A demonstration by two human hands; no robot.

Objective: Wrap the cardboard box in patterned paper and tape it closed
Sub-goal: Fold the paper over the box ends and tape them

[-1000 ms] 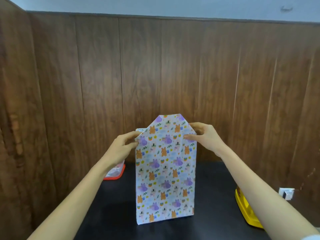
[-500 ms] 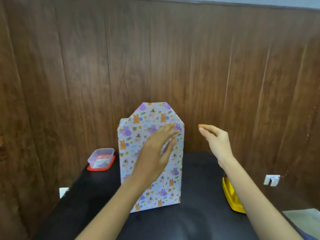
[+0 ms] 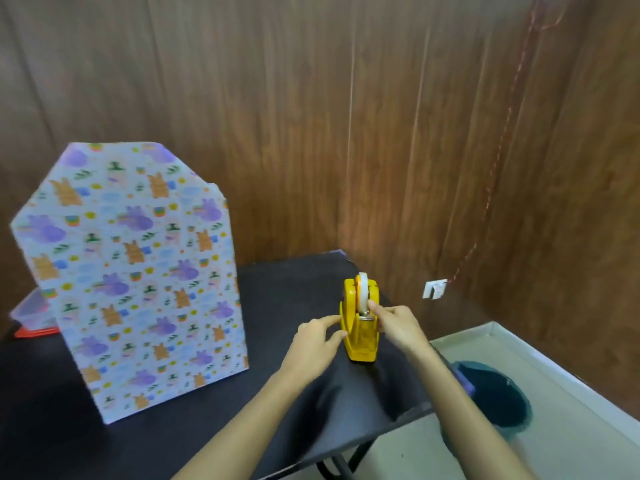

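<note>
The box, wrapped in paper printed with purple and orange animals, stands upright and untouched on the left of the black table. Its top flap is folded to a blunt point. A yellow tape dispenser stands right of it near the table's right edge. My left hand touches the dispenser's left side with fairly straight fingers. My right hand curls round its right side, index fingertip on the white tape roll just above the cutter.
A clear plastic container with a red lid sits behind the box at the far left. Wood panelling closes off the back and right. A white socket is on the wall. A dark teal round object lies on the floor.
Both hands left the box's folded top and moved right to the tape dispenser. The view swung right, so the box now appears at the left.
</note>
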